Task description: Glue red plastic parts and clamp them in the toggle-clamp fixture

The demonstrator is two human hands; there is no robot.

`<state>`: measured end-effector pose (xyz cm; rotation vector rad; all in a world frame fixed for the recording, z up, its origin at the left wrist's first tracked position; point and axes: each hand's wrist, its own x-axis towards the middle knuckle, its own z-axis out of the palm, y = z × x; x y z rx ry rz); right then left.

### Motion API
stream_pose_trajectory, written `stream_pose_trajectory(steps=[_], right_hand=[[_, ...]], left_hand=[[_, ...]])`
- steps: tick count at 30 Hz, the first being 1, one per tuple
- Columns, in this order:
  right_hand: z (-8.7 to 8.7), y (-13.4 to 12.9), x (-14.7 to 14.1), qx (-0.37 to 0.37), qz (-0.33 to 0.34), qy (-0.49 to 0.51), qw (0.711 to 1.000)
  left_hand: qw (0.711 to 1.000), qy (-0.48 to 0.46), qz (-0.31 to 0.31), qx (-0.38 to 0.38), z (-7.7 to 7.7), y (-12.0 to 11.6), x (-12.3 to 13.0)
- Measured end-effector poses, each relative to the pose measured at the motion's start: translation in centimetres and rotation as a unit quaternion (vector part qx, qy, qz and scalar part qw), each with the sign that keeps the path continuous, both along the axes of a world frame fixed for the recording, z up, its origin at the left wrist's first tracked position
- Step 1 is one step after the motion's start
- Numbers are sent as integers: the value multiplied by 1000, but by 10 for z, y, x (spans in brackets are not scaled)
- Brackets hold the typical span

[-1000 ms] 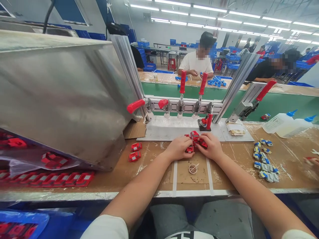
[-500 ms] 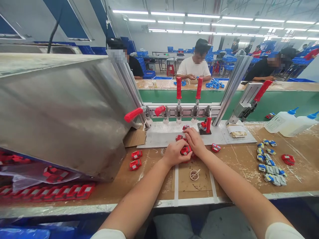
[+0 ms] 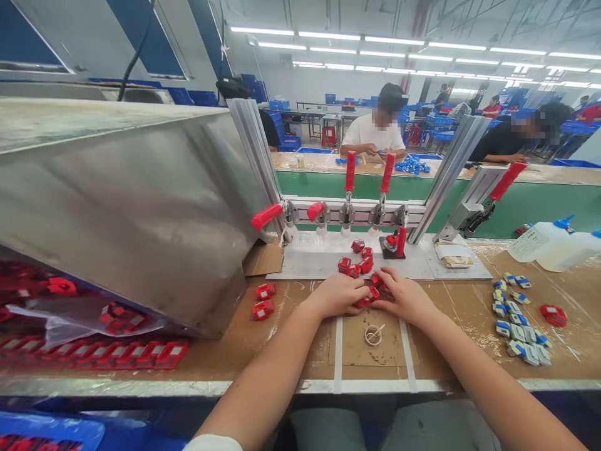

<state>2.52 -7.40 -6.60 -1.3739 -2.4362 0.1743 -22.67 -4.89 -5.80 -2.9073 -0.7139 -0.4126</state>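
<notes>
My left hand (image 3: 339, 293) is closed around the near side of a small red plastic housing (image 3: 369, 297) with grey patches; its fingertips are partly hidden. My right hand (image 3: 404, 295) curves in from the other side, thumb and fingers round more red housings that it partly covers. Both hands rest low over the bench, close together. Just beyond them, a loose cluster of red housings (image 3: 365, 265) lies on the metal base plate (image 3: 310, 258). Below the hands, a small round cup (image 3: 373, 335) with a thin stick stands on a cardboard sheet (image 3: 350, 351).
Toggle clamps with red handles (image 3: 350, 171) line a metal frame behind the plate. To the right lie white-and-blue parts (image 3: 516, 335), one red housing (image 3: 553, 315) and squeeze bottles (image 3: 533, 244). A large metal box (image 3: 141, 207) blocks the left. Co-workers (image 3: 374, 128) sit opposite.
My hands have come nearer and my right hand has moved from the far cluster to the right side of the held housing. The lone housing beside my right forearm no longer shows separately.
</notes>
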Motion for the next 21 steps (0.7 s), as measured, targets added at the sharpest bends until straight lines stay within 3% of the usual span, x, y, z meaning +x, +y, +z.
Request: stream_pose_trajectory(steps=[8, 12, 16, 21], right_hand=[[-13, 2, -24, -52, 0, 136, 989], [-19, -5, -24, -25, 56, 130, 990], [-20, -5, -22, -3, 60, 87, 994], [-22, -2, -23, 16, 67, 109, 992]], left_hand=[[999, 7, 38, -20, 7, 2, -23], [996, 23, 75, -30, 9, 0, -36], [997, 40, 62, 20, 1, -1, -34], [993, -3, 42, 107, -5, -3, -34]])
